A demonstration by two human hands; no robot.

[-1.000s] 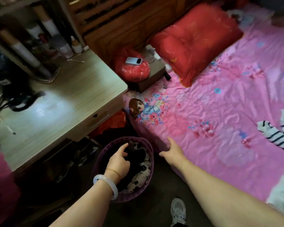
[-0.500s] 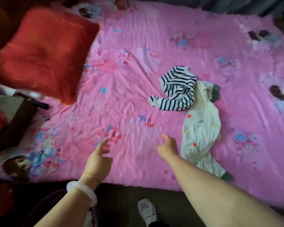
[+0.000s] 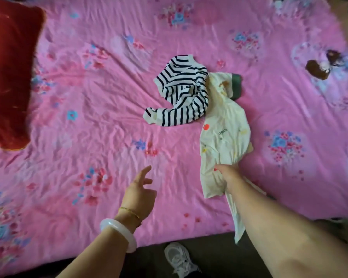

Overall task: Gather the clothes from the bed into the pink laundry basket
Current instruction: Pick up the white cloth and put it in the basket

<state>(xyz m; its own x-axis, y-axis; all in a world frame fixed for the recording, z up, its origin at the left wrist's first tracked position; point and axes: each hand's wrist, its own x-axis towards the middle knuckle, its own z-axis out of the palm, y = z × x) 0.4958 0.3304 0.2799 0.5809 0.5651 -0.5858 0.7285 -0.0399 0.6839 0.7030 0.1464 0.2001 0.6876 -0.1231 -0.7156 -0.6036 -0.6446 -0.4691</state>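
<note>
Two garments lie on the pink flowered bed sheet (image 3: pixel 100 109). A black-and-white striped top (image 3: pixel 181 93) is crumpled near the middle. Touching its right side is a cream one-piece garment (image 3: pixel 225 133) with small fruit prints and dark green cuffs. My right hand (image 3: pixel 227 175) is closed on the lower part of the cream garment, bunching the fabric. My left hand (image 3: pixel 139 193), with a white bangle and a thin gold bracelet at the wrist, hovers over the bare sheet with fingers apart and holds nothing. The pink laundry basket is out of view.
A red pillow (image 3: pixel 8 73) lies at the left edge of the bed. A brown patch (image 3: pixel 317 69), part of the sheet's print or a small item, sits at the far right. Below the bed's near edge is dark floor with my white sneaker (image 3: pixel 179 259).
The view has swung from the basket and desk to the bed. My right hand has reached forward and closed on the cream garment. My left hand has stayed open.
</note>
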